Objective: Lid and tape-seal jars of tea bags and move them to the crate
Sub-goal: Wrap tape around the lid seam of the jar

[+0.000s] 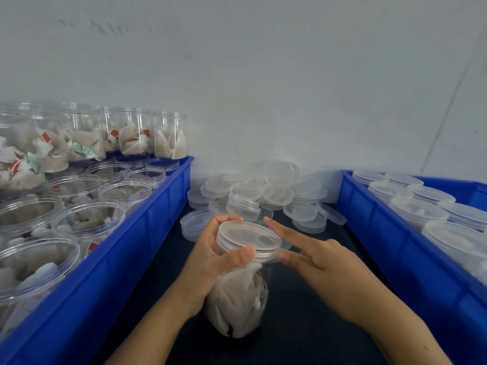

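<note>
clear plastic everywhere: the jar (237, 299), packed with pale tea bags, stands on the dark surface (303, 325) between the two blue crates. the left hand (210, 259) is clamped round the jar's neck, thumb across the near side and fingers curled behind, apparently to steady it and keep it from turning. the lid (249, 239) sits on the mouth, slightly tilted toward the camera; i cannot tell whether its thread is fully home. the right hand (324, 262) has a loose, spread grip: its fingers are straight, the forefinger reaching past the far rim of the lid and the lower fingertips touching its right edge, as though brushing the lid round or checking its seat rather than gripping it.

just beyond both hands lies the heap of loose lids (263, 191), within easy reach for the next jar. to the left of the left hand, the left crate (158, 219) holds open jars of tea bags, some stacked at the back, seemingly waiting for lids. to the right of the right hand, the right crate (382, 233) holds lidded jars, so it looks like the destination. no tape shows anywhere, so sealing appears not yet done on this jar, and the lidding step seems near its end.
</note>
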Demonstrator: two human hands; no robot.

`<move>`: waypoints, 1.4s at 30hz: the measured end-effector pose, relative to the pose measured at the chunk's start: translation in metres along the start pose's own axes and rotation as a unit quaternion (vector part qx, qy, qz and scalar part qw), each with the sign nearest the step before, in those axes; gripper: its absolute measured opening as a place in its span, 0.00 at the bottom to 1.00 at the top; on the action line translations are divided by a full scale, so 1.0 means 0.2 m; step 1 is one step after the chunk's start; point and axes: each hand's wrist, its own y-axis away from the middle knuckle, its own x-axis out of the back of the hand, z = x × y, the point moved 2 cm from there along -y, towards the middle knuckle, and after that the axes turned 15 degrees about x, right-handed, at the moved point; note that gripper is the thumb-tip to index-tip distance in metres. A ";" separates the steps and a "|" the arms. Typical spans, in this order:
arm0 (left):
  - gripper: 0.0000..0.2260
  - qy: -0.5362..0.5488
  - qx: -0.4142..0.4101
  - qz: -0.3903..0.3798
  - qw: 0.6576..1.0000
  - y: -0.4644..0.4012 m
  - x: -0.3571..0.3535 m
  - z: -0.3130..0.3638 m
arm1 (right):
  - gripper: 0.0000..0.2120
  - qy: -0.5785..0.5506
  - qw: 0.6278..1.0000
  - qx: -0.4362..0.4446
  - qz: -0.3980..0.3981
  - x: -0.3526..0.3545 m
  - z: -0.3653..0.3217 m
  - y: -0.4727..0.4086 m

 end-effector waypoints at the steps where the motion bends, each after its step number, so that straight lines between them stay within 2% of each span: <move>1: 0.49 0.020 0.014 -0.007 1.000 0.00 0.00 0.00 | 0.25 0.012 1.000 0.014 0.004 0.00 -0.01 0.00; 4: 0.53 0.054 0.036 -0.017 0.998 0.00 0.01 -0.01 | 0.24 0.044 0.998 0.036 0.023 -0.03 -0.02 0.00; 8: 0.51 0.040 0.017 -0.002 0.999 0.01 0.01 0.00 | 0.26 0.050 0.998 0.023 0.034 -0.06 0.00 -0.01; 10: 0.45 0.029 -0.003 0.023 0.999 0.01 0.00 0.00 | 0.26 0.024 0.999 0.009 0.038 -0.07 0.01 -0.01; 13: 0.29 -0.030 -0.049 0.072 0.996 0.03 -0.05 -0.02 | 0.23 0.006 0.999 -0.004 0.046 -0.09 0.02 -0.01; 16: 0.23 -0.096 -0.100 0.163 0.977 0.07 -0.09 -0.03 | 0.23 0.024 0.998 -0.006 0.064 -0.12 0.01 -0.01; 18: 0.19 -0.114 -0.119 0.183 0.969 0.07 -0.10 -0.03 | 0.23 0.034 0.997 -0.013 0.068 -0.13 0.00 -0.01; 21: 0.22 -0.134 -0.123 0.178 0.967 0.07 -0.10 -0.02 | 0.23 0.042 0.997 -0.015 0.068 -0.13 0.00 0.00; 24: 0.20 -0.158 -0.103 0.168 0.967 0.06 -0.09 -0.01 | 0.23 0.053 0.996 -0.018 0.070 -0.12 -0.01 0.01; 29: 0.36 -0.201 -0.083 0.190 0.957 0.05 -0.09 -0.01 | 0.27 0.053 0.996 -0.030 0.058 -0.12 -0.02 0.01; 34: 0.33 -0.198 -0.093 0.218 0.951 0.05 -0.09 -0.01 | 0.32 0.065 0.997 -0.025 0.034 -0.13 -0.02 0.02; 36: 0.32 -0.181 -0.089 0.214 0.956 0.05 -0.09 -0.01 | 0.33 0.035 0.999 -0.030 0.019 -0.12 -0.02 0.01; 39: 0.32 -0.148 -0.081 0.202 0.965 0.05 -0.08 0.00 | 0.32 -0.112 0.992 -0.055 0.005 -0.10 0.01 0.01; 42: 0.32 -0.105 -0.066 0.198 0.972 0.04 -0.04 0.01 | 0.34 -0.310 0.946 -0.091 0.007 -0.08 0.01 0.02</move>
